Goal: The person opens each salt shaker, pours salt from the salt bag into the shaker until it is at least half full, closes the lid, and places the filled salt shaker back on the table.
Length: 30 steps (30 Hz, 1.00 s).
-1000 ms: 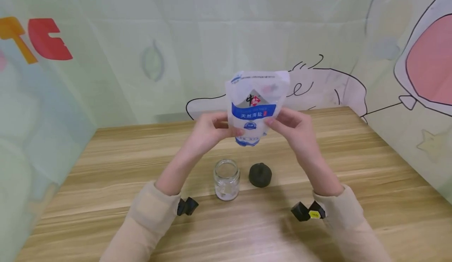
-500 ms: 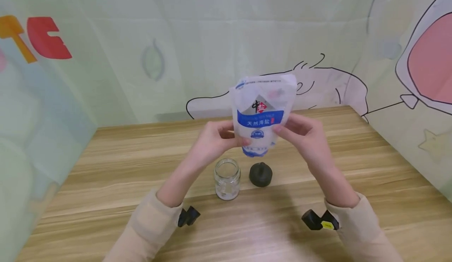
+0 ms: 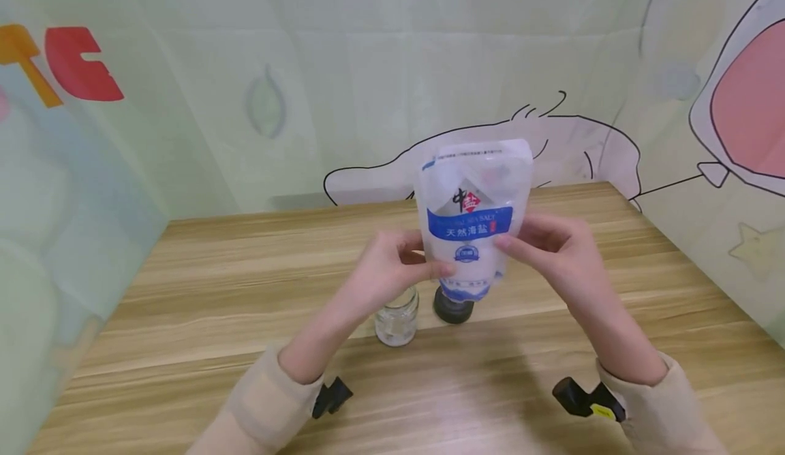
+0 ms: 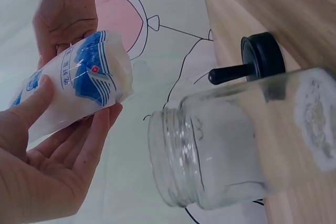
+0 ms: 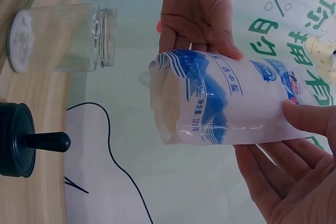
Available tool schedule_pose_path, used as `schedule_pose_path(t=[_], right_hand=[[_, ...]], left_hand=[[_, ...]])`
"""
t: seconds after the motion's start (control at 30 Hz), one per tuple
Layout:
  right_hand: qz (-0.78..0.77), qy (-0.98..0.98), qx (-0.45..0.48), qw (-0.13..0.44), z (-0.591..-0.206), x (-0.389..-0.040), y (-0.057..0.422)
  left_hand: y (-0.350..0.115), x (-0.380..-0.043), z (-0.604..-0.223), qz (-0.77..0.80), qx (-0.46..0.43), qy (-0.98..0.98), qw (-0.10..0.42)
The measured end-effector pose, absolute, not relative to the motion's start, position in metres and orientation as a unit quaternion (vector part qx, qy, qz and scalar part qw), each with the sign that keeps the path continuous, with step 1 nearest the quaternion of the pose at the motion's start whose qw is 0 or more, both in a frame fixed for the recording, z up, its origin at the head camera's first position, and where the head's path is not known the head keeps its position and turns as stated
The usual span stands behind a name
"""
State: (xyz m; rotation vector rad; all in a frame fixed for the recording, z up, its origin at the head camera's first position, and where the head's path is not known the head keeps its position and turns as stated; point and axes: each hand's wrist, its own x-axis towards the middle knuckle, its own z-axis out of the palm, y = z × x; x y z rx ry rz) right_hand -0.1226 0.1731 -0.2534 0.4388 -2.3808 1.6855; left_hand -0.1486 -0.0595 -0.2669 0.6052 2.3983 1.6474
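Both hands hold up a white and blue bag of sea salt (image 3: 466,203), upright above the table. My left hand (image 3: 392,268) pinches its left side low down, thumb in front and fingers behind. On the right side, my right hand (image 3: 561,254) grips it the same way. Below stands an open glass jar (image 3: 396,325) with a little white salt at the bottom; in the head view my left hand covers part of its rim. A black lid (image 5: 18,140) with a stick-like knob lies beside the jar, and the bag's bottom overlaps it in the head view.
The wood-grain table (image 3: 233,291) reaches back to a printed cloth backdrop (image 3: 202,101) with cartoon drawings. Black wrist cameras (image 3: 331,397) sit at both beige cuffs.
Both hands have brought the salt bag down and to the right, so that it now overlaps the lid in the head view. The jar and lid stay in place.
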Motion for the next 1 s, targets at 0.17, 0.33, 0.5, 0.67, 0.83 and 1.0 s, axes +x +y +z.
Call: schedule_pose_path(t=[0.17, 0.33, 0.5, 0.67, 0.83, 1.0], right_hand=[[0.554, -0.813, 0.154, 0.091, -0.254, -0.114, 0.178], [0.545, -0.82, 0.155, 0.084, -0.255, -0.106, 0.183], [0.526, -0.834, 0.148, 0.08, -0.255, -0.098, 0.188], [0.481, -0.862, 0.137, 0.077, -0.255, -0.091, 0.194], [0.451, -0.88, 0.133, 0.07, -0.257, -0.087, 0.196], [0.436, -0.887, 0.138, 0.069, -0.258, -0.082, 0.197]], left_hand=[[-0.056, -0.14, -0.27, 0.551, 0.209, 0.802, 0.1], [-0.052, -0.132, -0.275, 0.554, 0.219, 0.795, 0.118], [-0.048, -0.121, -0.28, 0.567, 0.218, 0.782, 0.14], [-0.043, -0.111, -0.287, 0.568, 0.222, 0.778, 0.148], [-0.041, -0.105, -0.291, 0.583, 0.215, 0.765, 0.17], [-0.04, -0.101, -0.293, 0.585, 0.212, 0.762, 0.18]])
